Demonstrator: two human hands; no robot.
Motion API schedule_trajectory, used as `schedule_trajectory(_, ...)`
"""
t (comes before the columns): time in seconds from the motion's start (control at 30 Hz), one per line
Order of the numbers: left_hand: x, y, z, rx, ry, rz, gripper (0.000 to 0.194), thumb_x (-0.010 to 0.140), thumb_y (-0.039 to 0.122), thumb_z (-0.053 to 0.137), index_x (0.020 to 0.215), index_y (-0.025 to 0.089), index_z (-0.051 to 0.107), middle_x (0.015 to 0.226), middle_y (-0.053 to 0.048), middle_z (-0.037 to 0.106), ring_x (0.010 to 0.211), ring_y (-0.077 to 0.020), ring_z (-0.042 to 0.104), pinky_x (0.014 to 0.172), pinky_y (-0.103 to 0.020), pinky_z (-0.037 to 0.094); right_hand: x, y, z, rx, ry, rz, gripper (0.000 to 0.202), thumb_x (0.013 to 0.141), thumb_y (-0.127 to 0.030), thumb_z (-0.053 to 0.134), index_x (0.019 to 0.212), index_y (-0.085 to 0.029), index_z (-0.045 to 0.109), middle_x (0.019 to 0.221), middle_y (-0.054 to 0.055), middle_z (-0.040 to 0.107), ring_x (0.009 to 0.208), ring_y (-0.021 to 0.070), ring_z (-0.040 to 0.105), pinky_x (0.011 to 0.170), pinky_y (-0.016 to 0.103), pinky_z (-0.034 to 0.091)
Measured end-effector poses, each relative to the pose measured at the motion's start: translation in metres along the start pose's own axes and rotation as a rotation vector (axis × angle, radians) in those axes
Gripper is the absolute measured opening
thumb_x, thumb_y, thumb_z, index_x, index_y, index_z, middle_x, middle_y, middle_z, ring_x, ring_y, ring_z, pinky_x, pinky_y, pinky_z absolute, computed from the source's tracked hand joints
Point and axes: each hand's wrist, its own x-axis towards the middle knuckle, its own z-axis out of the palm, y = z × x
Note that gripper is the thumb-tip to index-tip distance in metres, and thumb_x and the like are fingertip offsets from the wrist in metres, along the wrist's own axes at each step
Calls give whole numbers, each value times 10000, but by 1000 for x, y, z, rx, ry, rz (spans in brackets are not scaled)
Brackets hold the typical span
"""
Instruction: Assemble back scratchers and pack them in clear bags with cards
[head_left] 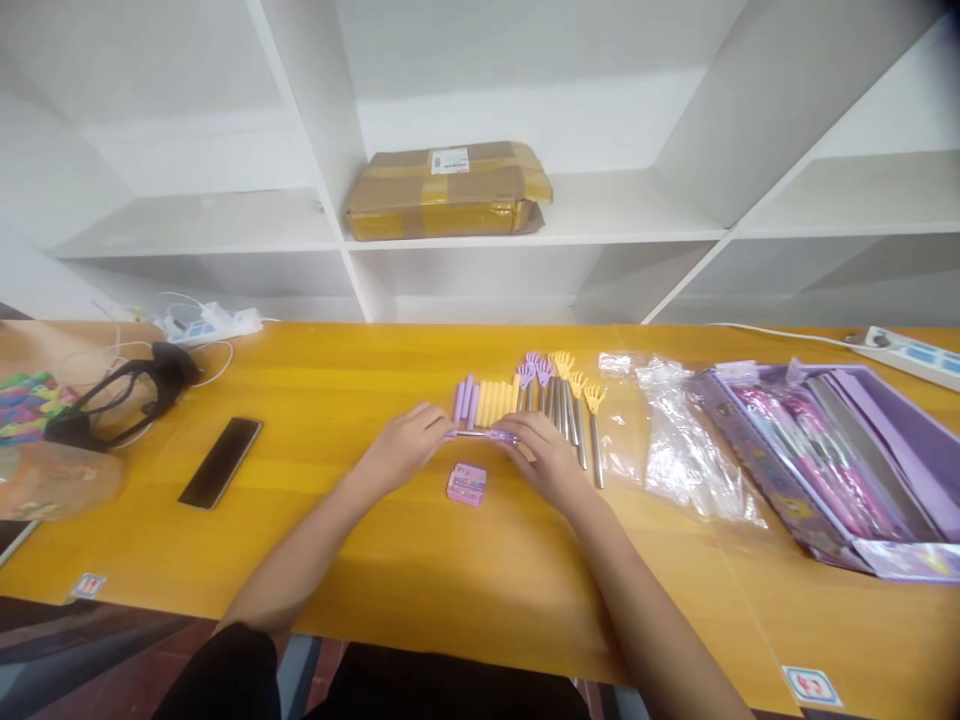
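Observation:
Between my two hands lies a thin silvery rod with purple ends (472, 433), held level above the table. My left hand (405, 447) pinches its left end with the fingertips. My right hand (546, 455) is closed around the purple right end, which the fingers partly cover. Just beyond them, a row of purple tubes (465, 402) and yellow tubes (493, 403) lies side by side. To their right are several metal rods topped with purple claw heads (544, 373) and yellow claw heads (561, 364), like back scratchers. Below the hands sits a small purple printed block (466, 483).
Clear plastic bags (686, 445) lie right of the rods, beside an open purple box (757, 470) with pink packaged items. A phone (221, 462), black strapped gear (142, 395) and a tub (67, 480) of colourful pieces stand left. A taped carton (450, 195) rests on the shelf.

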Motion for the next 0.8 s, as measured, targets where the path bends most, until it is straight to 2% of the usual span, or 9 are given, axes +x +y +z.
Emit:
schedule_trajectory(0.13, -4, 0, 0, 81, -5, 14, 240, 1144, 244, 479, 1089, 181, 703, 964, -68, 695, 900, -200, 618, 789, -320, 500, 1, -6, -3, -130, -65, -63, 233, 1104, -268, 561, 1266, -259, 728, 1152, 111, 756, 1052, 277, 699, 923, 478, 599)
schedule_trajectory(0.23, -9, -7, -2, 121, -13, -2, 247, 1141, 255, 490, 1077, 181, 717, 953, -68, 694, 896, -203, 627, 781, -319, 498, -6, 0, -11, -239, -131, -62, 289, 1124, -264, 496, 1286, -285, 734, 1254, 108, 741, 1113, 295, 685, 963, 491, 596)
schedule_trajectory(0.33, -21, -21, -7, 130, -4, -23, 253, 1139, 284, 510, 1060, 180, 727, 950, -67, 708, 895, -204, 642, 787, -323, 506, -25, 13, -29, -311, -122, -5, 326, 1135, -277, 456, 1337, -286, 712, 1297, 121, 730, 1199, 324, 673, 1020, 511, 589)
schedule_trajectory(0.4, -34, -32, -15, 136, -7, -20, 259, 1140, 303, 515, 1068, 180, 731, 947, -62, 717, 890, -200, 650, 790, -326, 514, -46, 24, -48, -334, -106, 26, 332, 1127, -294, 465, 1362, -278, 699, 1309, 140, 730, 1232, 349, 678, 1035, 530, 591)
schedule_trajectory(0.5, -60, -48, -34, 170, -18, -17, 273, 1145, 314, 505, 1076, 187, 737, 936, -56, 726, 872, -193, 663, 772, -320, 524, -88, 41, -90, -389, -125, 81, 385, 1102, -278, 445, 1405, -305, 681, 1370, 143, 719, 1300, 360, 681, 1060, 534, 600)
schedule_trajectory(0.67, -93, -57, -68, 141, -24, -42, 239, 1135, 301, 527, 1112, 198, 741, 979, -62, 766, 894, -189, 706, 825, -322, 567, -148, 56, -162, -537, -77, 190, 390, 1022, -312, 460, 1304, -376, 722, 1177, 155, 771, 1168, 354, 746, 1000, 551, 605)
schedule_trajectory(0.73, -98, -52, -72, 121, -26, -28, 204, 1125, 283, 550, 1116, 196, 735, 977, -61, 770, 885, -185, 708, 825, -321, 573, -158, 55, -175, -563, -51, 211, 359, 1007, -337, 474, 1263, -396, 718, 1157, 145, 781, 1126, 340, 759, 976, 543, 596)
schedule_trajectory(0.8, -99, -43, -69, 108, -12, -17, 167, 1115, 251, 568, 1150, 195, 721, 993, -61, 772, 888, -183, 709, 823, -323, 576, -160, 51, -177, -580, -12, 253, 287, 1001, -373, 512, 1201, -414, 715, 1111, 125, 791, 1064, 317, 774, 949, 517, 594)
